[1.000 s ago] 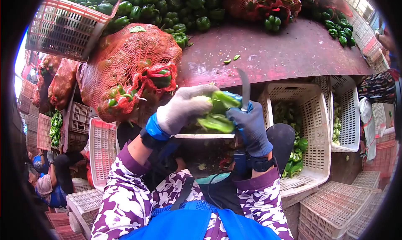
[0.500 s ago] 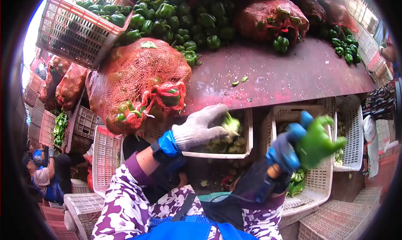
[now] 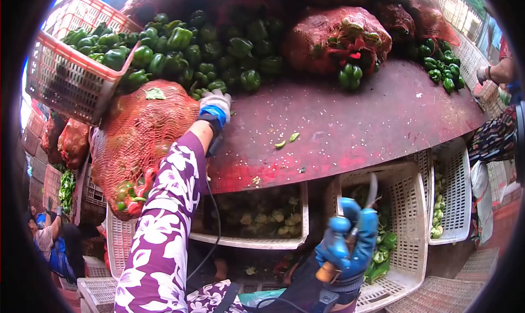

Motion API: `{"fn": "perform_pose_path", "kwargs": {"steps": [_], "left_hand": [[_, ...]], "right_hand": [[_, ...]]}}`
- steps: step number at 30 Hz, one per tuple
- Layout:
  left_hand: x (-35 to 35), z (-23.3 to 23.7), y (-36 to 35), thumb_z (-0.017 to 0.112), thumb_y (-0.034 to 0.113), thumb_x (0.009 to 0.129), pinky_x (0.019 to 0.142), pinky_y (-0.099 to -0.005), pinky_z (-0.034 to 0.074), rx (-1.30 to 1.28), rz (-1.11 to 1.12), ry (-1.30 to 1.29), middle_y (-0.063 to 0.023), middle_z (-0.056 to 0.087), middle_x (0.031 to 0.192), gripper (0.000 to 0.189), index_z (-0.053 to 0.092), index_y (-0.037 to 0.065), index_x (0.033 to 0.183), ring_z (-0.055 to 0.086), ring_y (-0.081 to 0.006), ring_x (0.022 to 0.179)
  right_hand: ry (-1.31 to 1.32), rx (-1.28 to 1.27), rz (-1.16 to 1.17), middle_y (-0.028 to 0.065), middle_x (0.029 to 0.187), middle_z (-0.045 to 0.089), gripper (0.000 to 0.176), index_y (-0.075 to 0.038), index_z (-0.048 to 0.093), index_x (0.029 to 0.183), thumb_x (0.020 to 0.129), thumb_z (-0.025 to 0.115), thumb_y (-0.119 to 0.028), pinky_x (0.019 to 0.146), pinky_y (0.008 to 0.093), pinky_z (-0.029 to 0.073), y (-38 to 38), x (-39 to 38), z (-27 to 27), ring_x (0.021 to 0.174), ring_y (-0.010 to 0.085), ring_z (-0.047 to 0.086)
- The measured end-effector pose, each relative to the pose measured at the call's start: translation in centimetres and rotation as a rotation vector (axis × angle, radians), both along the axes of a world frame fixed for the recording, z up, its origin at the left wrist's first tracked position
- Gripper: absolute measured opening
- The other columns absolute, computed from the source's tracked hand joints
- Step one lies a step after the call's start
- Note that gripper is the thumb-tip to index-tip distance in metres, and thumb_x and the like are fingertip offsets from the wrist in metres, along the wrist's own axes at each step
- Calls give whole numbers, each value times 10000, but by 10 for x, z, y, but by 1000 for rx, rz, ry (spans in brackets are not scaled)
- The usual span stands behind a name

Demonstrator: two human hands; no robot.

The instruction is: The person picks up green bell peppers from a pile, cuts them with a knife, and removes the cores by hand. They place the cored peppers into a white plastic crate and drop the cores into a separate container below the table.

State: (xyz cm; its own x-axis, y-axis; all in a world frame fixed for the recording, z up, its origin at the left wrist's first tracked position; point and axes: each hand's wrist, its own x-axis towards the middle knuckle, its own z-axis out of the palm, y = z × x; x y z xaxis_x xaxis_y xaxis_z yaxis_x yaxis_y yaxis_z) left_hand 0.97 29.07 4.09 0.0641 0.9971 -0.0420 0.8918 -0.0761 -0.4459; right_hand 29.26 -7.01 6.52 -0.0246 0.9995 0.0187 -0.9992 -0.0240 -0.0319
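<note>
My left hand, in a pale knit glove, reaches to the near edge of the green pepper pile, beside a full red mesh sack. Its fingers are mostly hidden among the peppers. My right hand, in a blue glove, is closed round a knife with a wooden handle; the curved blade points up. It is over the left part of a white crate that has green pepper pieces inside. Another crate under the table edge contains pale green cores.
The reddish table bears scraps and seeds. A crate of peppers stands at upper left, another mesh sack at the back. A third crate is at right. A co-worker's arm shows at far right, another person at far left.
My left hand has moved up and left from over the core crate to the pepper pile. The pale core is gone from it. The green pepper is gone from my right hand, which has moved lower.
</note>
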Motion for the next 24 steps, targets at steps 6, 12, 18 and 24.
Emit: {"fn": "perform_pose_path", "kwargs": {"steps": [6,12,18,24], "left_hand": [[13,28,-14,629,186,769,1000,-474,490,-113,-49,-108,-246,532,1320,499,596,78,1254,547,-425,1219],[60,45,-95,671,275,770,989,-479,498,-195,-132,-200,-229,540,1295,581,549,74,1301,553,-393,1202],[49,42,-187,727,432,775,952,-491,501,-161,-186,-455,-234,537,1291,823,421,67,1446,565,-398,1170],[12,31,-213,692,429,827,1086,-432,407,-180,-170,-781,-271,405,1479,884,311,18,1511,467,-413,1325]], "right_hand": [[-708,-310,77,261,1109,662,483,114,458,1346,991,552,-198,437,212,510,16,-17,24,760,215,715],[-1002,-284,139,205,1099,670,481,73,477,1356,989,577,-222,523,232,534,27,-37,5,748,170,692],[-1104,-278,280,112,1012,686,383,-22,549,1302,975,598,-215,546,247,513,29,-55,-12,659,108,628],[-992,-95,386,132,1030,704,413,-14,573,1276,953,632,-264,623,308,555,67,-57,12,758,177,681]]}}
